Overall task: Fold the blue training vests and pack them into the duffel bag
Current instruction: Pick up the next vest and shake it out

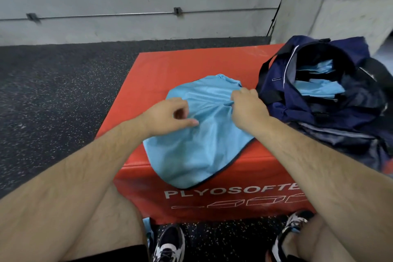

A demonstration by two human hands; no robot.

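A light blue training vest (191, 151) lies rumpled on the red foam box (161, 64), its near edge hanging over the box's front. My left hand (170, 116) pinches a fold of the vest near its middle. My right hand (247, 102) grips a bunch of the same fabric at the vest's right side, close to the bag. The navy duffel bag (319, 112) stands open on the box's right end, and folded blue vests (319, 85) show inside it.
The red box bears white lettering on its front face. Dark speckled rubber floor (53, 91) spreads to the left and behind. A grey wall with a thin rail (127, 14) runs along the back. My knees and sneakers are below the box; a scrap of blue cloth (148, 229) lies by my left shoe.
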